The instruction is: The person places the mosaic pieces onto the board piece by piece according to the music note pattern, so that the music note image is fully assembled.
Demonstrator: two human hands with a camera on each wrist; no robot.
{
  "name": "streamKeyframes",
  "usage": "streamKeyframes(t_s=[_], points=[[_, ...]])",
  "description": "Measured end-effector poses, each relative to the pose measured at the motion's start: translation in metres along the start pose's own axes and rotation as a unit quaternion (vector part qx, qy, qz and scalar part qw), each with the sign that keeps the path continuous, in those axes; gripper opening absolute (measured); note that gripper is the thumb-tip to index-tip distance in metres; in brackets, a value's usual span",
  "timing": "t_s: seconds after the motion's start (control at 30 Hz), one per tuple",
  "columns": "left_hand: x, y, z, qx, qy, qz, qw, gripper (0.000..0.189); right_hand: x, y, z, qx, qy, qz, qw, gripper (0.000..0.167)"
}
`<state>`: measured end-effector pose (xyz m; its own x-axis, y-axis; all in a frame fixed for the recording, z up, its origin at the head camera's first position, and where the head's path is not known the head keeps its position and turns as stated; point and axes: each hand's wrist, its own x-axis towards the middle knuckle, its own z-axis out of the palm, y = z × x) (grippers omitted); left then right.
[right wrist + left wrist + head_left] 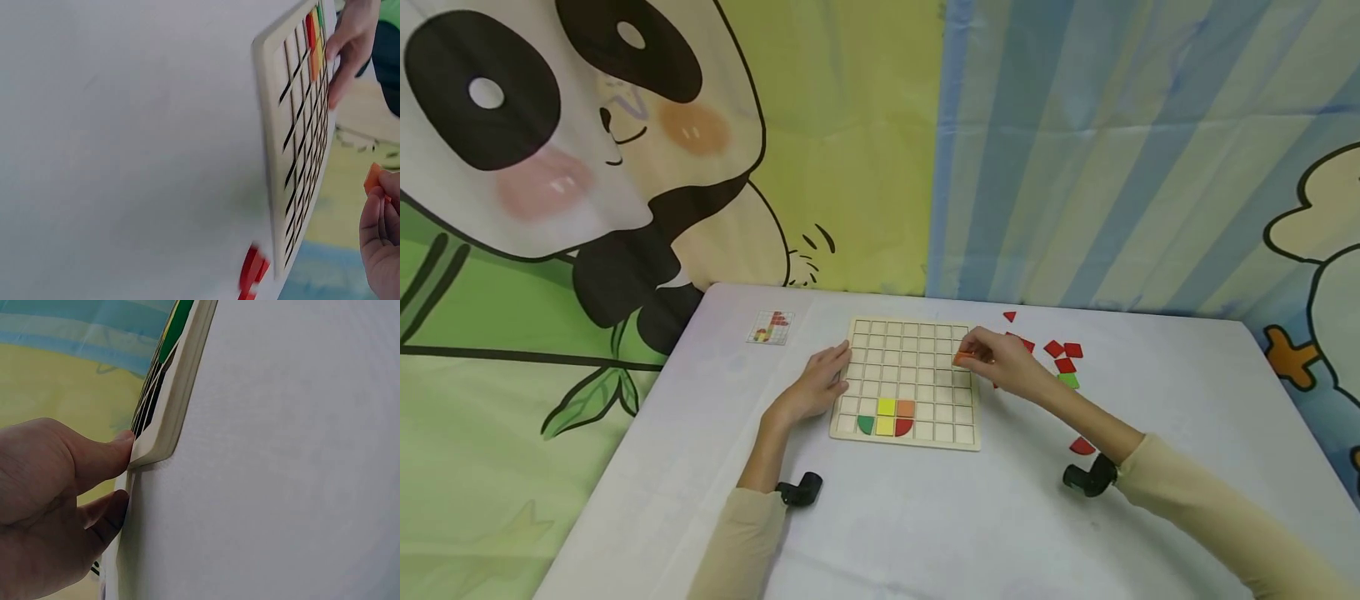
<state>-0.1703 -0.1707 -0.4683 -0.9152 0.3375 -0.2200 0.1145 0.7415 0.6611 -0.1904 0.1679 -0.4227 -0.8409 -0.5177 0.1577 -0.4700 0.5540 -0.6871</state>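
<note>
- My right hand has its thumb and fingers pinched on an orange tile; the tile is by the right edge of the wooden grid board, raised apart from its surface; my fingers cover part of it, so I cannot tell its full outline.
- To do this well, I judge that I should hold the tile by its rim, level it, and square its sides to the grid lines before lowering it; a tilted tile could catch on a ridge.
- The picture card, off the board's far left side, shows a coloured pattern on a grid; a glance at it seems wise before I pick a cell.
- In the board's near rows sit a green quarter-circle, two yellow squares, an orange square and a red quarter-circle; I ought not to nudge them.
- My left hand rests against the board's left edge, thumb and fingers apart, no tile in it; light, even pressure should stop the board sliding on the worktop.
- My right forearm slants in from the board's near right, wrist lifted; loose red squares lie beyond it, right of the board, so a high path back seems safest.
</note>
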Motion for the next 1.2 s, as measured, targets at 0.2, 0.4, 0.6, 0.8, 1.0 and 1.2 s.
streamKeyframes(t_s=[0.2,0.4,0.6,0.8,1.0,1.2], points=[[0.002,-0.001,0.001,0.005,-0.002,-0.004,1.0000,0.061,0.020,-0.028,0.032,0.050,-0.049,-0.023,0.9973,0.013],[0.004,-0.001,0.000,0.008,-0.004,0.001,1.0000,0.061,0.041,-0.047,0.065,0.031,-0.111,-0.052,0.9920,0.011],[0.002,-0.002,-0.002,0.016,-0.004,0.010,0.9998,0.061,0.053,-0.058,0.089,0.014,-0.120,-0.063,0.9907,0.009],[0.001,-0.002,-0.003,0.017,-0.007,0.016,0.9997,0.061,0.055,-0.063,0.102,-0.004,-0.137,-0.044,0.9895,0.007],[0.000,-0.002,-0.003,0.018,-0.005,0.023,0.9996,0.061,0.053,-0.067,0.109,-0.033,-0.156,-0.028,0.9867,0.005],[0.000,-0.002,-0.003,0.019,-0.006,0.019,0.9996,0.061,0.051,-0.068,0.113,-0.091,-0.152,-0.036,0.9835,0.007]])
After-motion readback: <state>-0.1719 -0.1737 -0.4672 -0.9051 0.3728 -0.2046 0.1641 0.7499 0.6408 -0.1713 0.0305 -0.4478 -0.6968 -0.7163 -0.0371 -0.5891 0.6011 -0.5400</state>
